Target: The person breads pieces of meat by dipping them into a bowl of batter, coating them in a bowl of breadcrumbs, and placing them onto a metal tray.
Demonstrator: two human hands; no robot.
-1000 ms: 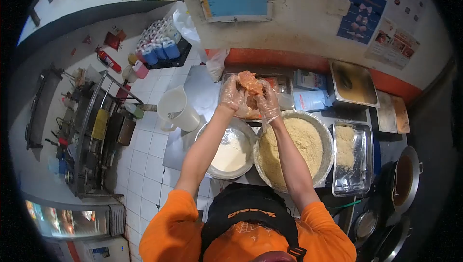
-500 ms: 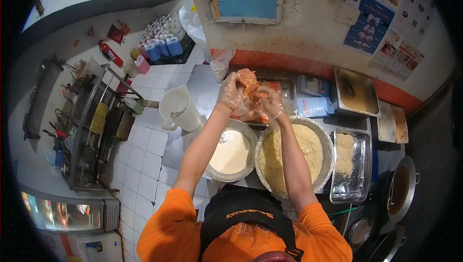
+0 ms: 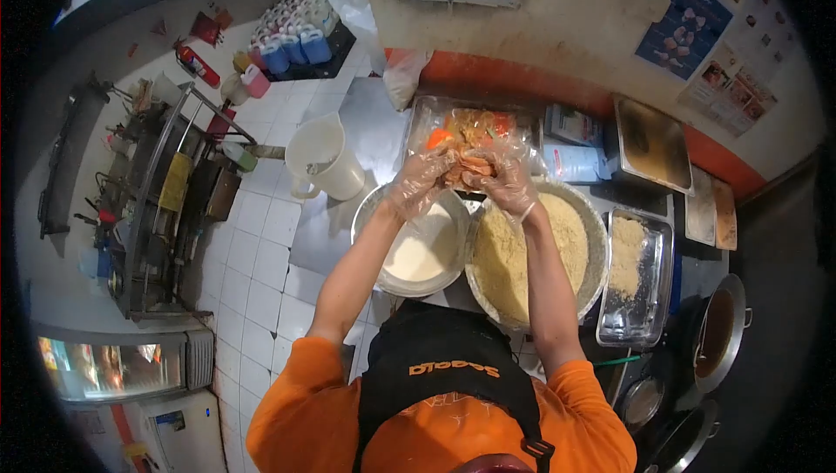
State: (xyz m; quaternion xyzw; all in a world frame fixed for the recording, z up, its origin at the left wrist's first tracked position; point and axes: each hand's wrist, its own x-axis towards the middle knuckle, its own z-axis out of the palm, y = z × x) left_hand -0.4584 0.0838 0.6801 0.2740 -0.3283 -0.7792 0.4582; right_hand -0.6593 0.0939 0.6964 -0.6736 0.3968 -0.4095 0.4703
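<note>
Both my hands wear clear plastic gloves and hold a piece of raw marinated meat between them. My left hand closes on its left side, and my right hand grips its right side. The meat is just in front of a metal tray that holds a plastic-lined heap of orange-brown marinated pieces. Below my left hand stands a bowl of pale batter. Under my right wrist is a wide bowl of yellowish crumbs. My fingers partly hide the meat.
Left of the bowls stands a white plastic jug. To the right are a steel tray with some crumbs, a deep steel pan and a blue-white packet. A wok of brown liquid sits at far right.
My hands have come back toward me from over the tray and drawn together around the meat. The tray's contents now show more. The camera view has shifted slightly.
</note>
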